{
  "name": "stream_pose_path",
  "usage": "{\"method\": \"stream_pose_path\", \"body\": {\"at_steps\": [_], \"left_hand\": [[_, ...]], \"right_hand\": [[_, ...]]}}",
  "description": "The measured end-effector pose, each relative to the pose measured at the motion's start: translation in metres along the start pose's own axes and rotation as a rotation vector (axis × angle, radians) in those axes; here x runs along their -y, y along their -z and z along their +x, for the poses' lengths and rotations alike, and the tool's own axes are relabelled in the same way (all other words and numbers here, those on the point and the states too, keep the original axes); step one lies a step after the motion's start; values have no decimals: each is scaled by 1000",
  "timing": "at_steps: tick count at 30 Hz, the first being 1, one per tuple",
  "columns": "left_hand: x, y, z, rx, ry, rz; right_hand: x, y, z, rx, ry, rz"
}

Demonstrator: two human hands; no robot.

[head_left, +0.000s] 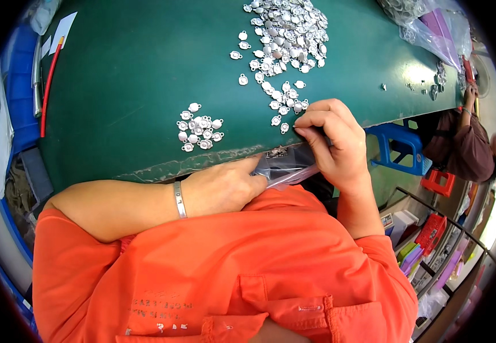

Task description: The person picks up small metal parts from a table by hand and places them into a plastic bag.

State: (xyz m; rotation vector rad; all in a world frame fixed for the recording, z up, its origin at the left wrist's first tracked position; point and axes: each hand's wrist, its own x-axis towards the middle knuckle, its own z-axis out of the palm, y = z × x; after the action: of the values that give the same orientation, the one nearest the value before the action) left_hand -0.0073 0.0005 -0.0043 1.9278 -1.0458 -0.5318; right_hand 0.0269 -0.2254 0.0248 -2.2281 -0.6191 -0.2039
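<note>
The green counter fills the upper picture, its worn near edge running across the middle. On it, toward 12 o'clock, lies the big heap of small silver metal parts, too many to count, with a loose trail of them running down toward the near edge. At about 10 o'clock from the hands sits a smaller cluster of the same parts, roughly fifteen. Just below the counter edge, at the centre, a clear plastic bag is held open between both hands. The left hand, a silver bracelet on its wrist, is curled with fingers pressed together on the bag's left lip. The right hand is at 2 o'clock from it, fingers bent and bunched, fingertips pinching at the counter edge beside the nearest loose parts; whether a part is between them cannot be told. One blue stool stands at 3 o'clock, below the counter.
</note>
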Motion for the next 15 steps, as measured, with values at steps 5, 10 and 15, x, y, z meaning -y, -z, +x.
{"method": "stream_pose_path", "body": {"at_steps": [5, 10, 15], "left_hand": [[0, 0, 0, -11, -5, 39], [-1, 1, -2, -15, -8, 46], [-4, 4, 1, 43, 32, 2]], "right_hand": [[0, 6, -3, 0, -103, 194], [4, 16, -4, 77, -174, 285], [13, 0, 1, 80, -29, 18]]}}
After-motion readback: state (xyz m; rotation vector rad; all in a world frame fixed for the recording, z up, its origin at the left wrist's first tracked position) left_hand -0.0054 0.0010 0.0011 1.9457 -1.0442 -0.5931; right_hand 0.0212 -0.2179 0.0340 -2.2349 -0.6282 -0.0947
